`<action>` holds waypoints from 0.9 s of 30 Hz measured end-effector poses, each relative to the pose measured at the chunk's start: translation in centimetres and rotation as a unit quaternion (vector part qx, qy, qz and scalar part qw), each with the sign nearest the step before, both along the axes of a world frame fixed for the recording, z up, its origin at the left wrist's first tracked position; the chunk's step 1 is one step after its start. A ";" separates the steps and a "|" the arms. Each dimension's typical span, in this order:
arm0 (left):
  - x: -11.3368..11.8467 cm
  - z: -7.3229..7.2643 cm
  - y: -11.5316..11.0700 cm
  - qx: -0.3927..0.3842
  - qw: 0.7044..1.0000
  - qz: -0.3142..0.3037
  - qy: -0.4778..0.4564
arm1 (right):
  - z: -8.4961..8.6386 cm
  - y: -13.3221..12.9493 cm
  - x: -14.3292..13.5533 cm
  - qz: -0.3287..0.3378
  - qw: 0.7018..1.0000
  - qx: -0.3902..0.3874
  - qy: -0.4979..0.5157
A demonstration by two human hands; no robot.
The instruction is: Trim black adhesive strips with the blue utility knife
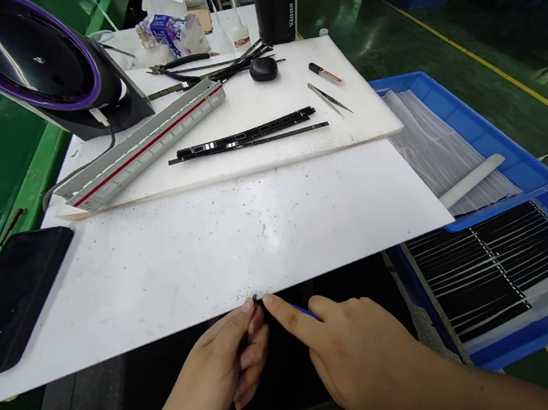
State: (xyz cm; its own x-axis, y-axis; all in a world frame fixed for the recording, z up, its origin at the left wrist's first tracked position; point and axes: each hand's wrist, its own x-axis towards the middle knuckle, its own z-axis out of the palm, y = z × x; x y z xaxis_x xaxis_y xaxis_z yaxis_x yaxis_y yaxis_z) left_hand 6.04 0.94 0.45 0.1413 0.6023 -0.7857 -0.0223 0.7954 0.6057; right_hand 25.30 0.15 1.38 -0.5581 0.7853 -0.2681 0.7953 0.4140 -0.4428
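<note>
My left hand [224, 354] is closed at the table's front edge, its thumb and finger pinching a small dark piece [255, 298]; most of that piece is hidden by the fingers. Facing it, my right hand [361, 336] is wrapped round a blue-handled tool [305, 310], whose working end I cannot make out. The right index finger reaches out along the tool to the tip of the dark piece. Tiny dark scraps lie on the white tabletop [171, 255] just beyond both hands.
On a white foam board [352, 112] lie black strips [247, 136], a grey train-car shell [150, 146], tweezers [329, 99], cutting pliers [181, 63] and a black oval case [263, 69]. A purple-rimmed fan [33, 60] and phone [19, 297] stand left; blue trays [540, 180] sit right.
</note>
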 end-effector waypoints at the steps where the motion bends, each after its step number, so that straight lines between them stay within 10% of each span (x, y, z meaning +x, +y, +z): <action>1: 0.0 0.0 0.0 -0.001 1.000 0.002 -0.002 | 0.0 0.0 0.0 -0.001 1.000 0.003 -0.004; 27: -1.1 -0.2 0.7 -0.003 0.998 -0.056 0.001 | 0.6 0.4 0.8 -0.004 0.998 0.017 0.055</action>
